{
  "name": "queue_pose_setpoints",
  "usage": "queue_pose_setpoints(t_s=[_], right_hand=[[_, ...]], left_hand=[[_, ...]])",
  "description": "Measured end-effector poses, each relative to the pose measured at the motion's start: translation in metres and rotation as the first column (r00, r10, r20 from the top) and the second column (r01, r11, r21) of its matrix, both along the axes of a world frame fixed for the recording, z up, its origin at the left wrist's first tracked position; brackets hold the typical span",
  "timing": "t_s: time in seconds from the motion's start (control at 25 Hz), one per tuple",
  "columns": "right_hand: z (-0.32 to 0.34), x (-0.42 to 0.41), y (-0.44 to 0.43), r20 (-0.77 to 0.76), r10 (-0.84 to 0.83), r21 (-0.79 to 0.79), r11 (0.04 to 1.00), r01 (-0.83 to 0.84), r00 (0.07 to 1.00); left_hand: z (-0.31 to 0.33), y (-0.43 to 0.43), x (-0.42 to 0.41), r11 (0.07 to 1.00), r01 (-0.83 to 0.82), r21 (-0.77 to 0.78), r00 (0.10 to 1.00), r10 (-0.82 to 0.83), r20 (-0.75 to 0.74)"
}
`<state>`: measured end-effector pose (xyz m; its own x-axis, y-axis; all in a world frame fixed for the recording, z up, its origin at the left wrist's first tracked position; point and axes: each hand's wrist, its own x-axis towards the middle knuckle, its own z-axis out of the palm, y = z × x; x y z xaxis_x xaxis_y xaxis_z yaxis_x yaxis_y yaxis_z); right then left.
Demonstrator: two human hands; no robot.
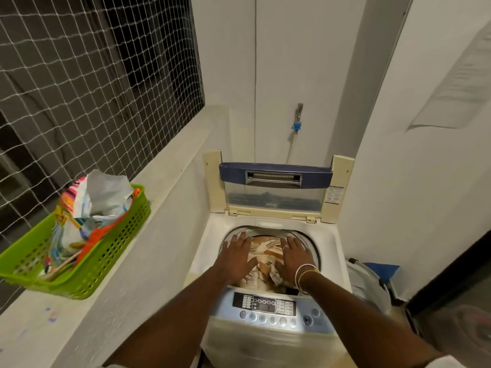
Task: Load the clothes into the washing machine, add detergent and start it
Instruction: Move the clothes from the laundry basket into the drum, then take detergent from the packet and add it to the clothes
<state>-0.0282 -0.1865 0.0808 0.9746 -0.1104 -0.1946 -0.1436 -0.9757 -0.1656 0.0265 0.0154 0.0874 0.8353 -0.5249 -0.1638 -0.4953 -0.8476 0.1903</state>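
Note:
A top-loading washing machine (335,251) stands below me with its blue-trimmed lid (275,176) folded upright at the back. Orange and cream patterned clothes (265,252) fill the drum. My left hand (236,257) lies flat on the left side of the clothes, fingers spread. On the right side of the pile my right hand (295,257) also rests flat, fingers apart, with bangles at the wrist. The control panel (265,305) with its row of buttons sits at the machine's front edge, under my forearms.
A green plastic basket (117,248) with colourful packets stands on the concrete ledge (170,187) to the left, in front of white netting. A tap (297,123) with a hose is on the wall behind. A white bag (368,282) sits right of the machine.

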Motion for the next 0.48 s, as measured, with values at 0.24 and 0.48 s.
queue_pose_setpoints(t_s=[0.24,0.48], right_hand=[[-0.021,0.055,0.009,-0.024,-0.082,0.058,0.995,0.084,0.996],[-0.049,0.097,0.008,-0.078,-0.359,0.318,0.875,0.364,0.93]], left_hand=[[-0.042,0.002,0.065,0.997,0.061,-0.036,0.998,-0.062,-0.028],[-0.075,-0.031,0.106,0.931,-0.192,-0.31,0.962,0.116,-0.246]])
